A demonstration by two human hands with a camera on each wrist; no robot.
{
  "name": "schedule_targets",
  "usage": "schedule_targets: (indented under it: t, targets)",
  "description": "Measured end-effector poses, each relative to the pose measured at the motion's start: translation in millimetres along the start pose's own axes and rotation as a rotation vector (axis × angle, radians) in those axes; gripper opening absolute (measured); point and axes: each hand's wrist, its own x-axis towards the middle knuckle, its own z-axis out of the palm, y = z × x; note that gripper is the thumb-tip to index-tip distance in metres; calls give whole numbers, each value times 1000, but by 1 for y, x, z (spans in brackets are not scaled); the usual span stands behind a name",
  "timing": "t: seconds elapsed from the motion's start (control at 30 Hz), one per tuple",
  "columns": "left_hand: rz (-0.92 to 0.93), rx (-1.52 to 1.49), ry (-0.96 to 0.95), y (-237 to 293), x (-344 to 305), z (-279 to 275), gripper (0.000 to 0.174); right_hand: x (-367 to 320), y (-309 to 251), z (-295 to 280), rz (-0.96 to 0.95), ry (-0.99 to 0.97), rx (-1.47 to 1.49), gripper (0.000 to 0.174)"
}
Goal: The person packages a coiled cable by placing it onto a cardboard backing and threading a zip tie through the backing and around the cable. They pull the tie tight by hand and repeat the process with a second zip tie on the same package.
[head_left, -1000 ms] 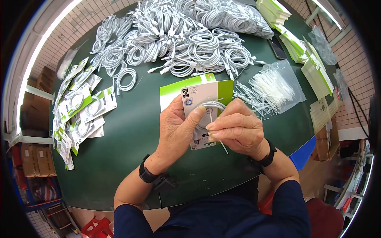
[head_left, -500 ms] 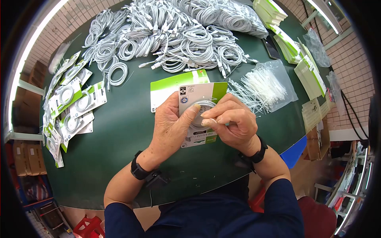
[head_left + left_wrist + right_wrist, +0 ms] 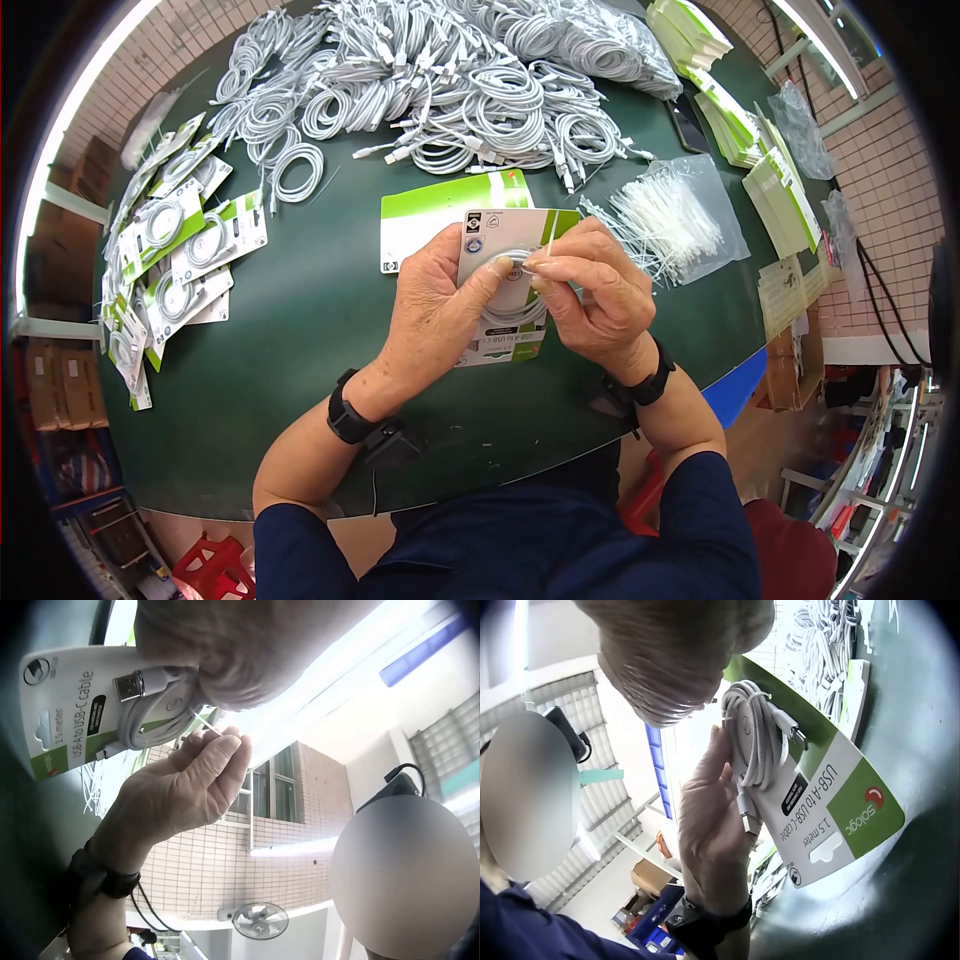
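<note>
Upright in my left hand (image 3: pixel 435 295) is a white and green cardboard card (image 3: pixel 832 814) printed "USB-A to USB-C cable", with the thumb pressing on its face. A coiled white USB cable (image 3: pixel 754 739) lies against this card, one metal plug near each side of the coil. My right hand (image 3: pixel 600 295) is at the card's right edge, thumb and fingertips pinching a thin white cable tie (image 3: pixel 207 723) beside the coil. In the head view, fingers cover part of the coil.
A second green and white card (image 3: pixel 430 208) lies behind the hands. Carded cables (image 3: pixel 205 245) sit at the left, a big heap of coiled cables (image 3: pixel 400 95) at the back. Loose cable ties (image 3: pixel 665 225) spill from a plastic bag (image 3: pixel 728 235) near card stacks (image 3: pixel 785 205) and a phone (image 3: pixel 687 122).
My right fingers have moved up along the card's edge. The tie's tail, which hung below them a second ago, now shows above them. My left hand keeps its grip on the card.
</note>
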Motion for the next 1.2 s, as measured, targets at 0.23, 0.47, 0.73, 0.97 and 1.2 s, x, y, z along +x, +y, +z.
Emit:
schedule_targets:
  t: [0.23, 0.47, 0.73, 0.97, 1.2]
  targets:
    - [15, 15, -7, 1, 0, 0, 24, -3, -6, 1, 6, -64, 105, 26]
    - [6, 17, -3, 1, 0, -1, 24, -4, -6, 3, 9, -96, 113, 29]
    - [-15, -15, -11, -1, 1, -1, 25, -4, -5, 4, 21, -92, 144, 29]
    - [-11, -2, -14, -1, 1, -1, 25, -4, -4, 5, 13, -84, 115, 30]
    - [5, -29, 9, 1, 1, 3, 28, 0, 8, 0, -71, -39, -132, 40]
